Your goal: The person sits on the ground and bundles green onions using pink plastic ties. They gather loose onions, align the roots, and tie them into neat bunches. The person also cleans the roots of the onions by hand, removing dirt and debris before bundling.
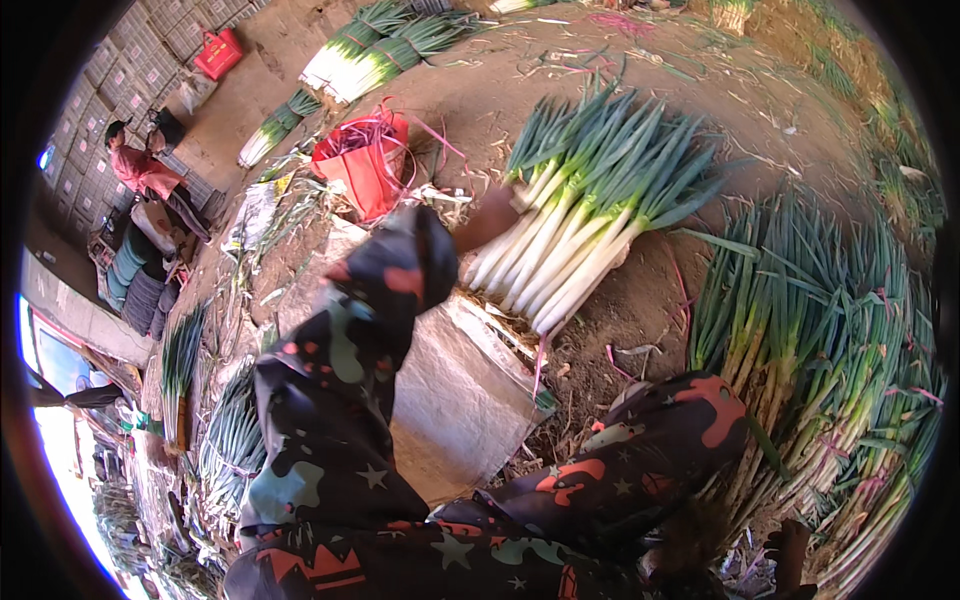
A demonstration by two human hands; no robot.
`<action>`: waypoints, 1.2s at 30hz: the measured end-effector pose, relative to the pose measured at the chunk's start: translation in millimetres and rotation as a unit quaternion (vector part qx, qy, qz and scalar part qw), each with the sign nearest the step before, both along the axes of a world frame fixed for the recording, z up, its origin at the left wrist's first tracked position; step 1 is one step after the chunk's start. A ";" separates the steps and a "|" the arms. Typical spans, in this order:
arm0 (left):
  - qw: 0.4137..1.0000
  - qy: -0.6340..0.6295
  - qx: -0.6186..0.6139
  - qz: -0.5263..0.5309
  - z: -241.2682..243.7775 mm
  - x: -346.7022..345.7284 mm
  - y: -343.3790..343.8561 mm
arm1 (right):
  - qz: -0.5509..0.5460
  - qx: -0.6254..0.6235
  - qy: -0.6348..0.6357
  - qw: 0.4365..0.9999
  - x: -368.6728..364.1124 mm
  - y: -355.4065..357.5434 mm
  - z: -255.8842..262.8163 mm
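My left hand, blurred, reaches to the left side of a row of green onions. It touches or nearly touches the stalks; its fingers are not clear. The onions lie side by side, white stems towards me and green leaves pointing away. Their root ends rest by the far edge of a pale woven sheet between my legs. Low at the right, a dark, shaded shape looks like my right hand; what it holds cannot be made out. Patterned dark cloth covers my left arm and legs.
Tied green onions are heaped at my right. A red bag of pink ties stands ahead left. More bundles lie farther off and at left. A person stands near stacked crates.
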State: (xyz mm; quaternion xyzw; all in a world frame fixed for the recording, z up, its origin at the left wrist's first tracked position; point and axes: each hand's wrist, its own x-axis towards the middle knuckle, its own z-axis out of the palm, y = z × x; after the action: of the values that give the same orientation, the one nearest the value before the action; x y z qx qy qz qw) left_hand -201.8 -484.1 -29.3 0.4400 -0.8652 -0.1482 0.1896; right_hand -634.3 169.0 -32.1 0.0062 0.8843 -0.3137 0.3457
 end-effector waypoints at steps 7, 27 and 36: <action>0.908 0.179 0.170 -0.338 79.0 -167.0 236.1 | 0.031 -0.056 -0.058 0.996 21.5 19.5 -22.3; 0.730 0.287 0.460 -0.415 132.8 -346.3 338.3 | 0.160 0.112 0.373 0.907 54.7 -13.2 -133.6; 0.772 0.244 0.422 -0.407 118.5 -342.1 338.1 | -0.062 -0.148 0.351 0.923 14.4 14.4 -25.1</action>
State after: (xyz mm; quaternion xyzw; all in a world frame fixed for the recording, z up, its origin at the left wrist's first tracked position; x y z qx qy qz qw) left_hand -543.8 -146.0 89.2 0.0317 -0.7384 -0.6642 0.1120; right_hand -619.9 183.4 -57.2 -0.1011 0.8904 -0.4437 -0.0098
